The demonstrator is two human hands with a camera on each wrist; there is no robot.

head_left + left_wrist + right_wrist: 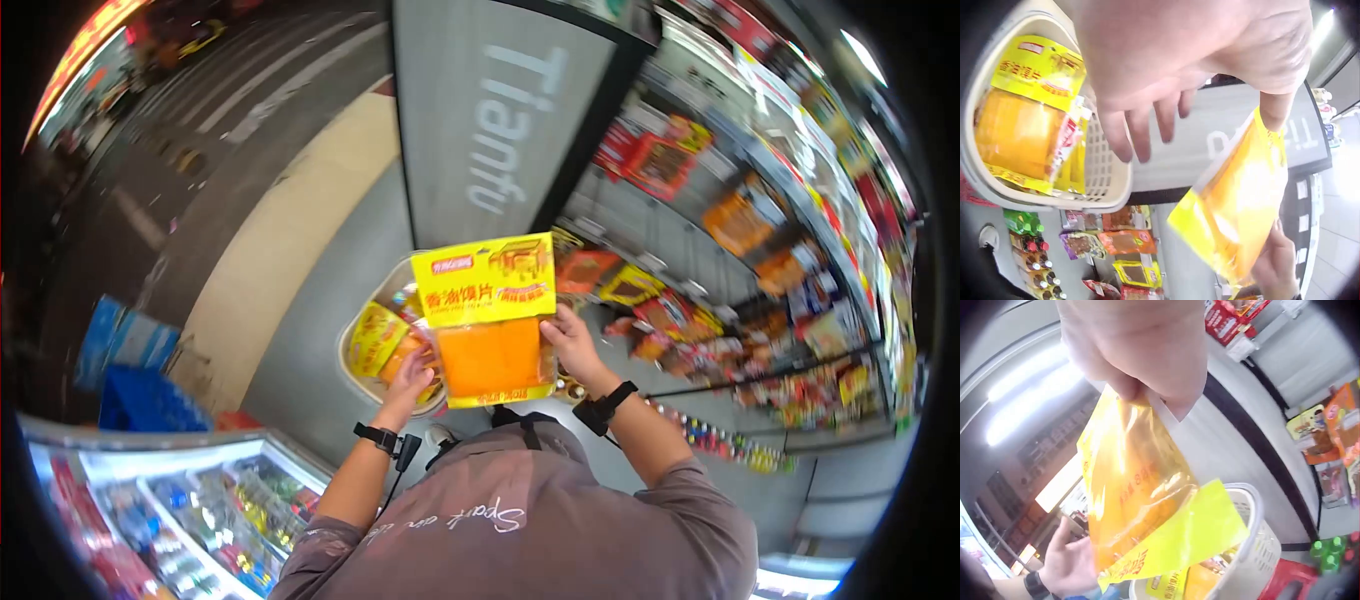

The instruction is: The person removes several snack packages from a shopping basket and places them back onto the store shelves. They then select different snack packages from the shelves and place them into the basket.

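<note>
In the head view a yellow-and-orange packaged snack bag (492, 355), with printed lettering upside down, is held up in front of the body. My right hand (572, 347) pinches it at its side edge; the right wrist view shows the bag (1135, 481) hanging below those fingers. My left hand (408, 380) is at the bag's other side, its fingers (1165, 119) extended and its thumb against the bag's edge in the left wrist view. Below it stands a cream plastic basket (1124, 187) containing a similar yellow-and-orange bag (1019, 134) and other packets.
Shelves of packaged snacks (665, 310) line the right side. A grey panel lettered "Tianfu" (450, 120) rises ahead. Lit glass display case (215, 520) at lower left; blue crates (145, 400) beyond it. Bottles (1038, 269) stand on the floor near the basket.
</note>
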